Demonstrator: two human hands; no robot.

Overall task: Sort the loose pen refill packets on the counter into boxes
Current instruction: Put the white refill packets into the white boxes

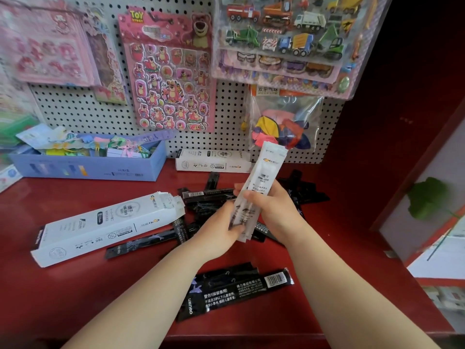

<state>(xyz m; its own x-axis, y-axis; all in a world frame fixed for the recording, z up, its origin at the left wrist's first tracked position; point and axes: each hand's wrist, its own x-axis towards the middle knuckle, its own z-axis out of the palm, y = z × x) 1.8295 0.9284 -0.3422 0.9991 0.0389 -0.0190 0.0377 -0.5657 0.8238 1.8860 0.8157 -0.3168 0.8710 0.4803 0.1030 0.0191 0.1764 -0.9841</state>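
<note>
Both hands hold a stack of white refill packets (264,177) upright above the red counter (75,298). My left hand (221,231) grips the stack's lower end and my right hand (270,210) wraps its middle. An open white box (105,226) lies on the counter to the left, with white packets showing at its mouth. A second white box (212,161) rests against the pegboard. Several black refill packets (214,197) lie scattered under and behind my hands. Two more black packets (234,289) lie between my forearms.
A blue box (88,168) full of colourful clips stands at the back left. Sticker sheets (171,71) and a bag of balloons (284,122) hang on the pegboard (75,109). A dark red side panel (377,147) closes off the right.
</note>
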